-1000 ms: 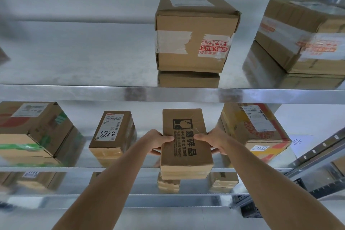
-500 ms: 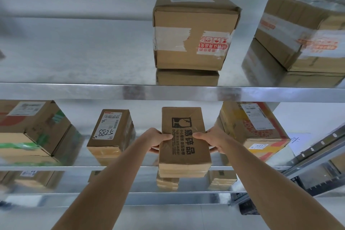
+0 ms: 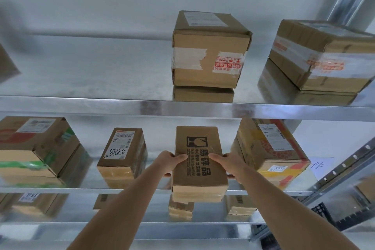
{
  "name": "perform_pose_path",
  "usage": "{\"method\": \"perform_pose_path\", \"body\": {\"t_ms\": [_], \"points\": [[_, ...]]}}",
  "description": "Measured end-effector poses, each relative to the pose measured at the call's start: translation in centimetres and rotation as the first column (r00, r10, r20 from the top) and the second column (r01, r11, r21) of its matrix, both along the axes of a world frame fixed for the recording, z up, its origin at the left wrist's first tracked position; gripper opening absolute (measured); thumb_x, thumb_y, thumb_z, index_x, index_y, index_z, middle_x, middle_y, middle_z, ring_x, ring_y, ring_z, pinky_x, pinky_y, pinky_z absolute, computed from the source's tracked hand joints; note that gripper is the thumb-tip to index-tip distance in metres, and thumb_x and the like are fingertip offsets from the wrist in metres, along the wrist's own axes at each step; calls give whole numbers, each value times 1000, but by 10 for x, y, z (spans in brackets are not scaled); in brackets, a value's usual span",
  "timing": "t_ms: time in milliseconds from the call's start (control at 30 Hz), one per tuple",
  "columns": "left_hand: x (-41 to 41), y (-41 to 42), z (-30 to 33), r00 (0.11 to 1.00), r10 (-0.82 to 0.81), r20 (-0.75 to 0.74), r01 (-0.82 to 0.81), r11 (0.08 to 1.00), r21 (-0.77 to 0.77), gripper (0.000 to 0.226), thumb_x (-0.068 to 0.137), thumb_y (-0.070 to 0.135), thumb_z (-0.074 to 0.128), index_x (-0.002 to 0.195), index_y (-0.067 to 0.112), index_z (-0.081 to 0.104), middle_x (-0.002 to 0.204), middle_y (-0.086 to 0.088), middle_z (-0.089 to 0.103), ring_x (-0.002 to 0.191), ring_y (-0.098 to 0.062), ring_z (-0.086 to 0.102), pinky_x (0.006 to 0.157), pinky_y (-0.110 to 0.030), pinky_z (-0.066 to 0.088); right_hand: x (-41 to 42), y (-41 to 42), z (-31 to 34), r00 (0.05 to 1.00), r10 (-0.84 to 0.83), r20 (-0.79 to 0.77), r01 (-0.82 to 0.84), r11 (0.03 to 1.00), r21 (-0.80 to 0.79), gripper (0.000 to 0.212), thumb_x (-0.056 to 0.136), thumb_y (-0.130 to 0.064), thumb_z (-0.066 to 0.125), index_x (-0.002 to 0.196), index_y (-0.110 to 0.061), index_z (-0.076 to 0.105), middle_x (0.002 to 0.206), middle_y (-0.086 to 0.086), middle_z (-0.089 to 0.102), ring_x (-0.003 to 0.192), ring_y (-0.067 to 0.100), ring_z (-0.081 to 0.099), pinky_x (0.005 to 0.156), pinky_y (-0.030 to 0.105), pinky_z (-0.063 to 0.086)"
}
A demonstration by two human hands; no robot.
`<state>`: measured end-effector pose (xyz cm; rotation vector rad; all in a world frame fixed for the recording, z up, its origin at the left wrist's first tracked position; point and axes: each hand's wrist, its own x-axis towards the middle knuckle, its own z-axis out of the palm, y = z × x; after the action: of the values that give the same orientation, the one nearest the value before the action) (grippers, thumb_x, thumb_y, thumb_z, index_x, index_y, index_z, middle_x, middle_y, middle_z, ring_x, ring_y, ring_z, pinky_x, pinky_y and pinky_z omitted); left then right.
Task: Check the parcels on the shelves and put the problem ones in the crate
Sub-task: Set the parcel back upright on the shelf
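Note:
A small brown parcel with a black fragile mark (image 3: 199, 166) is on the middle shelf (image 3: 142, 190), its near end past the shelf's front edge. My left hand (image 3: 169, 161) grips its left side, thumb on top. My right hand (image 3: 228, 163) grips its right side the same way. To its left stands a parcel marked 5788 (image 3: 121, 155). To its right is a parcel with yellow and red print (image 3: 269, 148). A dark crate (image 3: 326, 219) shows partly at the lower right.
The upper shelf (image 3: 121, 105) carries a taped brown box (image 3: 209, 50) and a larger taped box (image 3: 322, 55) at the right. A big box with green tape (image 3: 34, 148) fills the middle shelf's left. Small parcels (image 3: 180, 209) lie on the lower shelf.
Both hands keep their grip on the fragile-marked parcel. It has hardly shifted; the view has moved slightly.

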<state>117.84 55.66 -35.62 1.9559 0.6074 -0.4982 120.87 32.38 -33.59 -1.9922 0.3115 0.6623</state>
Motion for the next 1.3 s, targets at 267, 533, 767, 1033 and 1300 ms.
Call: {"method": "perform_pose_path", "body": {"t_ms": [267, 533, 767, 1033, 1300], "points": [[-5, -13, 9, 997, 76, 30, -67, 973, -222, 48, 94, 58, 65, 117, 15, 64, 112, -5, 75, 105, -24, 71, 98, -46, 57, -5, -11, 7, 993, -120, -19, 121, 982, 141, 49, 108, -59, 30, 138, -25, 48, 139, 5, 50, 123, 26, 48, 105, 50, 37], [-3, -23, -17, 997, 73, 2, -67, 935, -350, 119, 43, 88, 84, 134, 16, 55, 120, -5, 73, 113, -27, 69, 102, -50, 56, 1, -24, 10, 988, -154, -24, 156, 975, 161, 121, 63, -88, 73, 160, -35, 22, 149, 9, 50, 124, 33, 57, 100, 51, 53], [-13, -16, 18, 997, 7, 77, 19, 941, -337, 60, 99, 50, 64, 153, 29, 47, 127, 0, 70, 115, -20, 66, 106, -50, 52, 11, -33, 10, 990, -82, 119, 69, 992, 110, 118, 40, -77, 89, 133, -11, 60, 116, 7, 73, 105, 24, 71, 93, 44, 59], [-12, -1, 34, 993, -81, -80, 55, 957, -286, 101, 67, 92, 57, 134, 17, 59, 134, 5, 62, 134, -27, 53, 110, -54, 45, 3, -8, 29, 998, 24, 51, -33, 982, 185, 32, 90, -28, 80, 114, -8, 70, 97, 4, 80, 90, 18, 76, 66, 28, 56], [0, 9, 48, 999, 18, -30, -23, 979, -201, 51, 84, 43, 84, 114, 6, 68, 103, -5, 79, 96, -20, 75, 83, -44, 64, 8, 10, 35, 996, 82, -16, -79, 989, 126, 37, 91, -37, 78, 111, -8, 68, 103, 7, 79, 99, 27, 74, 80, 46, 61]]}}
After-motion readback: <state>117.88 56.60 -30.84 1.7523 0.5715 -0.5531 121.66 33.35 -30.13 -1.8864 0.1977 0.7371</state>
